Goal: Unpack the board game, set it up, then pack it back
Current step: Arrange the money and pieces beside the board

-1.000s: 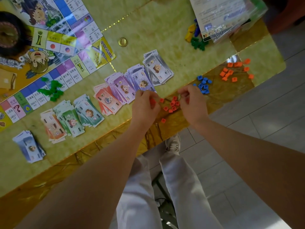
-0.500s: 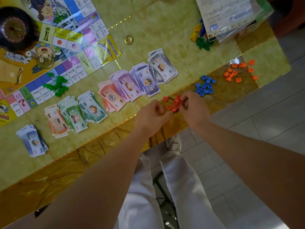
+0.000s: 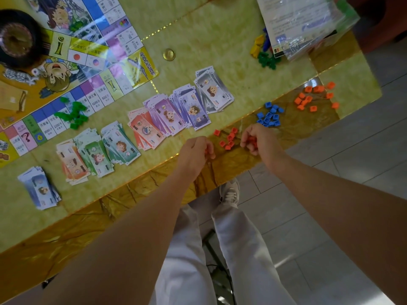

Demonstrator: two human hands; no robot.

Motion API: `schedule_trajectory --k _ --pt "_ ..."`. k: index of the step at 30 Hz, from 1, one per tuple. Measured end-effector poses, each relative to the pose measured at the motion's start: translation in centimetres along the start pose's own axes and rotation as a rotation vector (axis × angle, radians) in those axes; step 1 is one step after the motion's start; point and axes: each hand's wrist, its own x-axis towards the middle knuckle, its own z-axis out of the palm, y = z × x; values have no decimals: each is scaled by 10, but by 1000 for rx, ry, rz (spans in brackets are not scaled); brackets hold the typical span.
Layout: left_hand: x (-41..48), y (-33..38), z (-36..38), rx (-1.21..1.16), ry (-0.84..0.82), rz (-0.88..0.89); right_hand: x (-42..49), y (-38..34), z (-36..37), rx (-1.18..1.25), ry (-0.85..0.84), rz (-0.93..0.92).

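Note:
A small heap of red plastic houses (image 3: 229, 139) lies near the table's front edge, between my two hands. My left hand (image 3: 196, 153) is curled just left of the heap, with red pieces showing inside its fingers. My right hand (image 3: 257, 140) is curled on the heap's right side and grips several red houses. The game board (image 3: 72, 62) lies open at the far left. Fanned stacks of paper money (image 3: 167, 115) run in a row across the table in front of the board.
Blue houses (image 3: 269, 116) and orange houses (image 3: 315, 96) sit in heaps to the right. Green pieces (image 3: 73, 116) lie on the board's edge. A plastic bag (image 3: 304, 25), yellow and green pieces (image 3: 263, 53), a gold coin (image 3: 169, 54) and a dark roulette wheel (image 3: 15, 38) lie further back.
Both hands slid back toward the table's front edge and drew slightly apart, gathering red houses; fewer loose red pieces lie between them. The camera also shifted.

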Motion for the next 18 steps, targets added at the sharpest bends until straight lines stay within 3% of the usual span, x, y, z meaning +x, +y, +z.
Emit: schedule_trajectory --k 2,4,9,11,18 --pt "0 4 1 -66 -37 -4 -3 2 -1 -126 9 -51" --pt "1 4 5 32 3 51 -3 7 -1 -251 11 -117" --pt "7 -1 19 668 160 326 0 22 6 -560 118 -305" --pt "8 -1 22 809 183 394 0 24 9 -641 143 -324" --pt "14 0 24 993 194 387 -1 21 16 -782 177 -395"
